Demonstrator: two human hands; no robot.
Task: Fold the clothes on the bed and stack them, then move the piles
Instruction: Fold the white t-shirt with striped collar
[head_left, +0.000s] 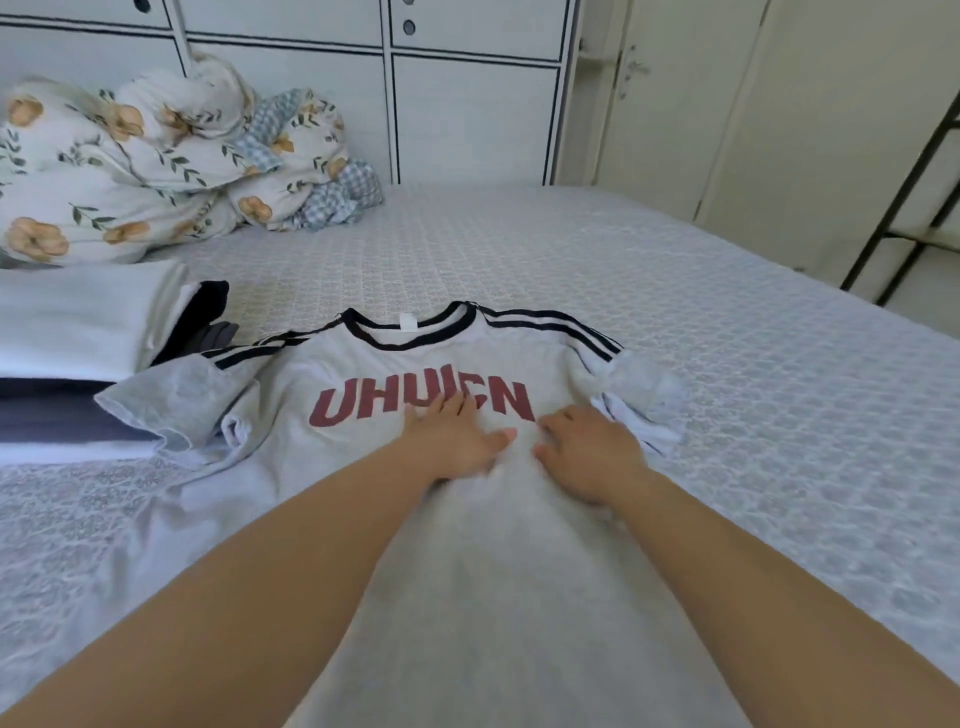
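A light grey T-shirt (457, 545) with a black collar, black shoulder stripes and dark red letters lies face up, spread out on the bed (727, 364). My left hand (454, 441) presses flat on its chest, over the lower edge of the letters. My right hand (589, 452) lies flat beside it, on the right of the chest near the bunched right sleeve. Both hands have straight fingers and hold nothing. A pile of folded clothes (78, 332), white on top with dark layers below, stands at the left, touching the shirt's left sleeve.
A crumpled floral duvet (156, 156) is heaped at the bed's far left against a white cabinet wall (467, 104). A cream door (675, 104) and a dark metal frame (904, 197) stand beyond the bed's right side.
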